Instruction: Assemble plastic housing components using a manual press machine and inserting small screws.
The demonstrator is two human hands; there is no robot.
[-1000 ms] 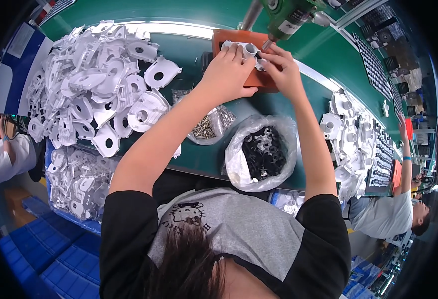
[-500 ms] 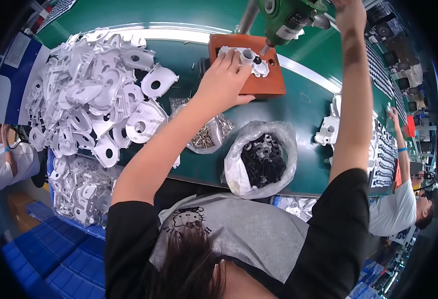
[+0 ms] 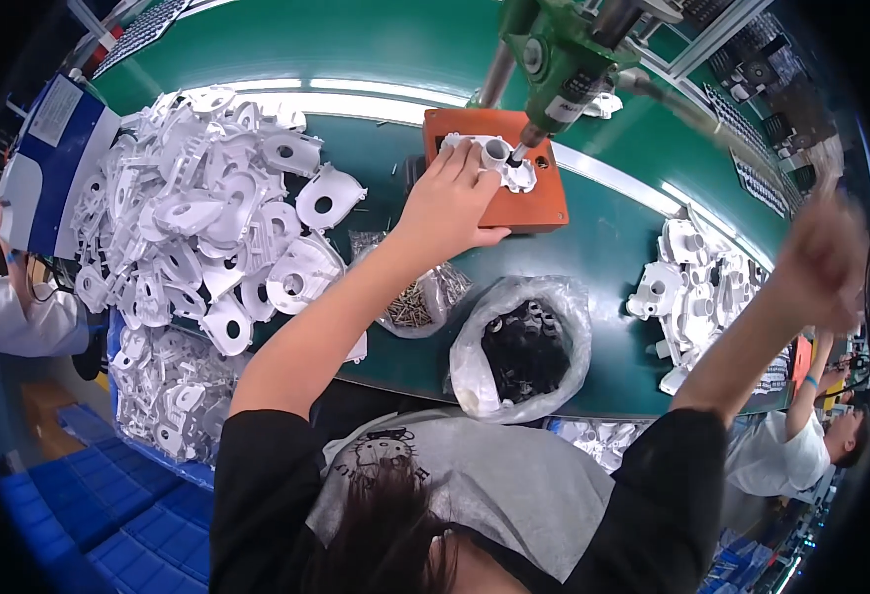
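Right hand [image 3: 827, 259] swung rightward, grip unclear, left fingers [image 3: 462, 161] spread on white part [image 3: 520, 179], bag [image 3: 470, 368] of black pieces [image 3: 526, 358], pouch [image 3: 448, 289] of screws [image 3: 410, 307]

At twelve o'clock, the left hand [image 3: 450, 193] rests on a white plastic housing [image 3: 522, 176] lying on an orange fixture block [image 3: 529, 213]. From one o'clock, a green spindle press [image 3: 554, 74] points its tip at the housing. At three, the right hand [image 3: 829, 259] is blurred, its grip unclear. White covers [image 3: 197, 213] heap at ten; a translucent bag [image 3: 578, 346] of black parts [image 3: 524, 356] sits toward four.
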